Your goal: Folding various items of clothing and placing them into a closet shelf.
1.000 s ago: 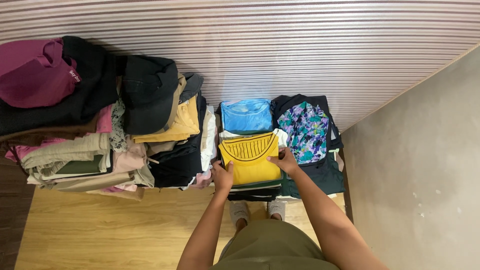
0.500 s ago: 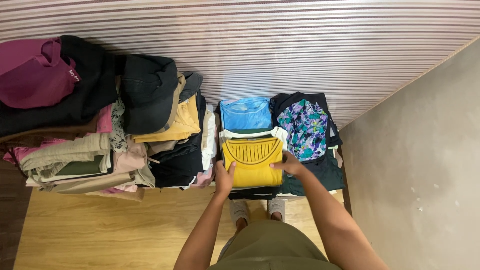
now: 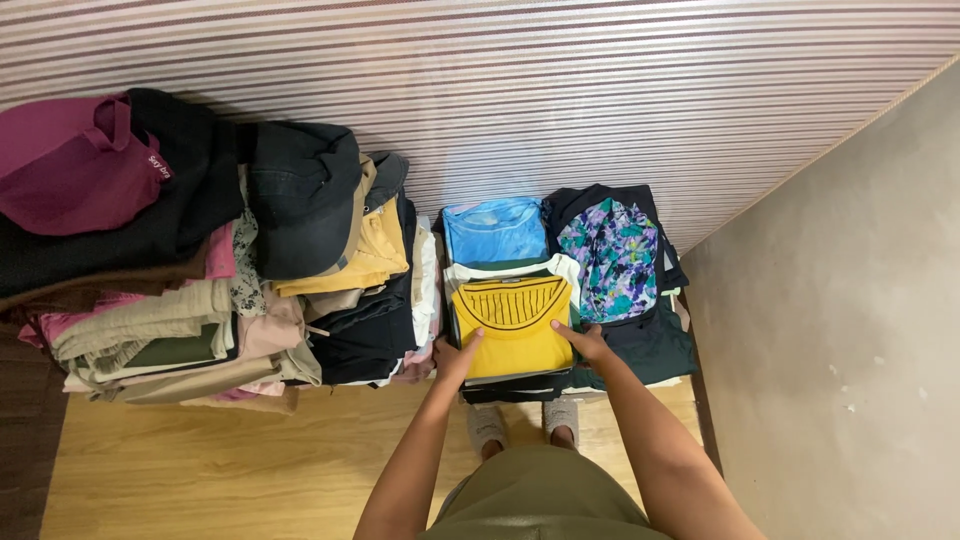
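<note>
Hands (image 3: 458,357) (image 3: 585,342), yellow folded shirt (image 3: 512,325) between

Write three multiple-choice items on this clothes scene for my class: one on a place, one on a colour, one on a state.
1. Where does the blue garment lie?
A. beyond the yellow garment
B. on the floor
C. under the maroon bag

2. What colour is the garment both hands touch?
A. pink
B. yellow
C. white

3. How is that garment?
A. hanging
B. crumpled
C. folded flat

Answers: 1 A, it lies nearer the striped wall. 2 B, the left hand and right hand rest on its edges. 3 C, it tops a stack.
</note>
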